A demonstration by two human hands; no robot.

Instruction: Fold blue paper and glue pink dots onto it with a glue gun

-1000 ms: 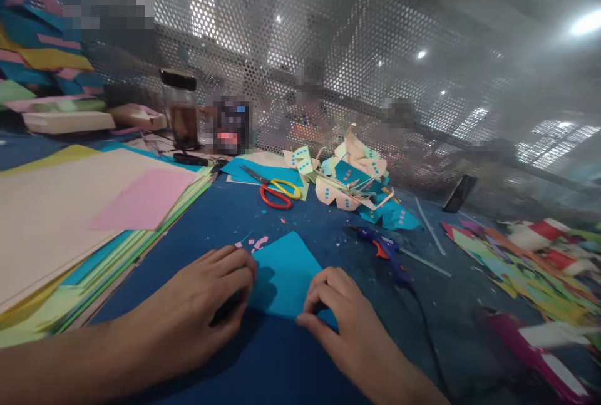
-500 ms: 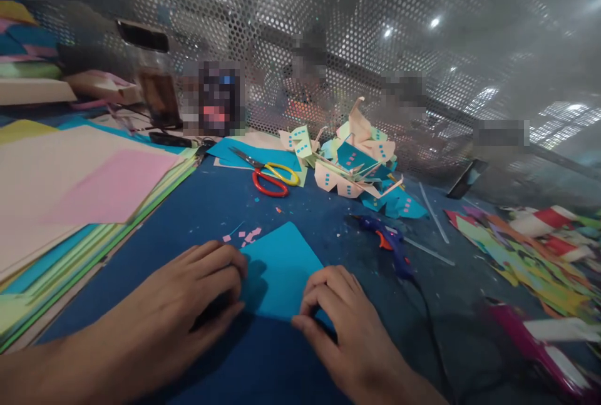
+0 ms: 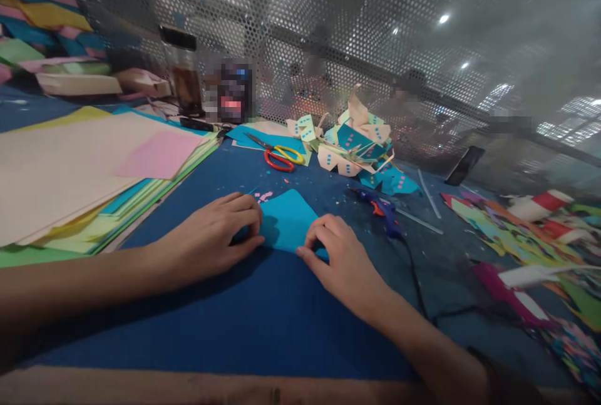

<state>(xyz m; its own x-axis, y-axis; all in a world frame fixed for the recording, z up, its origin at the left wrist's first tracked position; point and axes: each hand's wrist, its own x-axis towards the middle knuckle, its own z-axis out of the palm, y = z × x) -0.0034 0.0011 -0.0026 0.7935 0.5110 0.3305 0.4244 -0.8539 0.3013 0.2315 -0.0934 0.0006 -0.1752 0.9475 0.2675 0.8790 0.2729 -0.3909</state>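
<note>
A blue sheet of paper (image 3: pixel 288 220) lies on the dark blue table between my hands, one corner pointing away from me. My left hand (image 3: pixel 230 226) is closed on its left edge, with thumb and fingertips near each other. At the near right edge, my right hand (image 3: pixel 331 248) pinches the paper between thumb and fingers. The near edge looks slightly raised by the right fingers. Small pink paper scraps (image 3: pixel 263 196) lie just beyond the sheet on the left.
Scissors (image 3: pixel 282 158) with red and yellow handles lie beyond the paper. A glue gun (image 3: pixel 382 211) with a trailing cord is to the right. Folded paper pieces (image 3: pixel 354 142) are heaped at the back. Stacked coloured sheets (image 3: pixel 84 173) lie left; paper strips (image 3: pixel 521 236) lie right.
The view has tilted down and shifted, so the table's near edge now shows. My hands keep nearly the same hold on the blue paper.
</note>
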